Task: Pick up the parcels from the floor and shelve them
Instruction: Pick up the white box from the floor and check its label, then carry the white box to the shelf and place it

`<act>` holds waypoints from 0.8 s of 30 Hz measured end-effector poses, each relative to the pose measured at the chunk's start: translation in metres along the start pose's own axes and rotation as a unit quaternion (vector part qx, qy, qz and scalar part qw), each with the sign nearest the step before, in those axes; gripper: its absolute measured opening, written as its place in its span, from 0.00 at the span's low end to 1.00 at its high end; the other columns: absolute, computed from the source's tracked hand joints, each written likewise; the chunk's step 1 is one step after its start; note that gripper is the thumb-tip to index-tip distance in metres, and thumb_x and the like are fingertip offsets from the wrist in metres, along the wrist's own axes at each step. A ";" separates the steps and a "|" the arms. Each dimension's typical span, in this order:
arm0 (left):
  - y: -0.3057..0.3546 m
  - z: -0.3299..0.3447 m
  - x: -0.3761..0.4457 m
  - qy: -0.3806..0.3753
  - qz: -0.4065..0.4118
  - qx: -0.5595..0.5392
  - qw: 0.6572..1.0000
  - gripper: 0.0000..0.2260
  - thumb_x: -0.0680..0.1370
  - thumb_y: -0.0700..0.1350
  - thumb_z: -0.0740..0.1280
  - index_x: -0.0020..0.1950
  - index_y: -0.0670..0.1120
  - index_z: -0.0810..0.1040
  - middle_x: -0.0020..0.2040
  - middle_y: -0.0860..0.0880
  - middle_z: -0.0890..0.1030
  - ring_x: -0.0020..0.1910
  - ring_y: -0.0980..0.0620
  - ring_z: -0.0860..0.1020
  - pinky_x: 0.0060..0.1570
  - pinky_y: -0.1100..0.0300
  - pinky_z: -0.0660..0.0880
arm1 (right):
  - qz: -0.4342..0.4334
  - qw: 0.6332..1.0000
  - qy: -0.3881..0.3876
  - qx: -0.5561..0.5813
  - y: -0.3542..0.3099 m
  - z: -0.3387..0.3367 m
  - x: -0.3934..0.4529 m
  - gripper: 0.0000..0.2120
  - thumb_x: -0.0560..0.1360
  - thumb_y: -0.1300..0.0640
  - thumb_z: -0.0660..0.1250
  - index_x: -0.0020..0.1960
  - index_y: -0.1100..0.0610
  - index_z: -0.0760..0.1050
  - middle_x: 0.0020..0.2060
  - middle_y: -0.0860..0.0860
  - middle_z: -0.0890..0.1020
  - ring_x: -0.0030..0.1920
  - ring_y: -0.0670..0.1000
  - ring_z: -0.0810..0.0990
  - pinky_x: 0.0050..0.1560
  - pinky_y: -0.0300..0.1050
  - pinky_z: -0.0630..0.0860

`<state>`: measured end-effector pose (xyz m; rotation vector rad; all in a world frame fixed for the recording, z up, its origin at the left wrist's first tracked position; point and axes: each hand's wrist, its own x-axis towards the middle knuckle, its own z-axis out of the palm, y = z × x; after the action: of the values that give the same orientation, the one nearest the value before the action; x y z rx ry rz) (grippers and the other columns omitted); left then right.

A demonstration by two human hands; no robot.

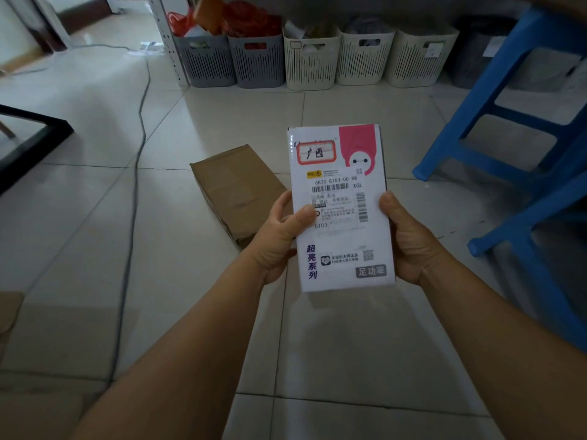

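Note:
A white box parcel (340, 173) with a pink corner, a shipping label and barcodes is held up above the floor, label facing me. My left hand (279, 236) grips its left edge with the thumb on the label. My right hand (409, 239) grips its right edge. A brown paper parcel (238, 188) lies flat on the tiled floor just behind and left of the white box, partly hidden by my left hand.
Grey and cream slotted baskets (309, 58) stand in a row at the back by a white shelf post (166, 36). Blue plastic stools (521, 122) stand at the right. A cable (136, 173) runs along the floor at left, near a black frame (28, 141). Cardboard (9, 315) lies at the left edge.

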<state>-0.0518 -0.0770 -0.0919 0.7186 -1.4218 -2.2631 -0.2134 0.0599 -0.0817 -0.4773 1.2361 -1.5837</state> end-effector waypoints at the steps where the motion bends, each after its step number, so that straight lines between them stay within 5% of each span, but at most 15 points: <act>1: 0.003 0.001 0.001 0.004 0.003 -0.002 1.000 0.57 0.56 0.58 0.83 0.79 0.49 0.57 0.64 0.37 0.80 0.62 0.33 0.78 0.61 0.30 0.71 | -0.003 1.000 -0.006 0.009 -0.004 0.003 -0.001 0.48 0.56 0.36 0.79 0.71 0.53 0.72 0.63 0.59 0.81 0.62 0.62 0.80 0.57 0.63 0.79; 4: 0.009 0.003 0.004 0.007 0.012 -0.007 1.000 0.59 0.55 0.58 0.83 0.79 0.49 0.56 0.63 0.37 0.81 0.61 0.33 0.78 0.61 0.31 0.71 | -0.009 0.999 -0.018 0.029 -0.013 0.010 -0.002 0.49 0.56 0.37 0.80 0.72 0.55 0.72 0.62 0.59 0.82 0.60 0.60 0.82 0.50 0.57 0.82; 11: 0.017 0.007 0.005 0.009 0.012 -0.009 1.000 0.56 0.57 0.58 0.82 0.78 0.48 0.59 0.63 0.37 0.80 0.62 0.33 0.78 0.61 0.31 0.72 | -0.010 0.999 -0.034 0.040 -0.018 0.009 -0.001 0.50 0.55 0.37 0.80 0.72 0.55 0.71 0.63 0.59 0.81 0.61 0.61 0.81 0.50 0.57 0.82; 15: 0.023 0.011 0.006 0.022 -0.020 0.011 1.000 0.31 0.69 0.62 0.71 0.68 0.47 0.75 0.63 0.41 0.82 0.62 0.37 0.79 0.65 0.34 0.70 | 0.013 0.999 -0.037 0.008 -0.014 0.006 0.000 0.50 0.53 0.35 0.79 0.71 0.53 0.72 0.61 0.57 0.83 0.58 0.59 0.83 0.46 0.54 0.83; 17: 0.026 0.012 0.006 0.029 -0.047 0.016 0.998 0.25 0.72 0.63 0.66 0.62 0.50 0.80 0.60 0.42 0.84 0.62 0.37 0.80 0.67 0.36 0.69 | 0.022 1.000 -0.022 -0.002 -0.015 0.006 0.000 0.47 0.56 0.34 0.77 0.70 0.53 0.73 0.60 0.57 0.84 0.56 0.57 0.84 0.45 0.51 0.83; 24: 0.053 0.035 -0.018 0.054 -0.059 -0.024 0.997 0.25 0.71 0.62 0.63 0.61 0.49 0.79 0.60 0.42 0.84 0.60 0.38 0.81 0.61 0.41 0.76 | 0.079 0.995 0.048 0.033 -0.036 0.023 -0.011 0.25 0.70 0.37 0.62 0.60 0.49 0.79 0.54 0.54 0.87 0.52 0.55 0.86 0.55 0.56 0.80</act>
<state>-0.0562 -0.0638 -0.0275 0.9156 -1.3032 -2.2996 -0.2073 0.0568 -0.0382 -0.2566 1.2573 -1.5213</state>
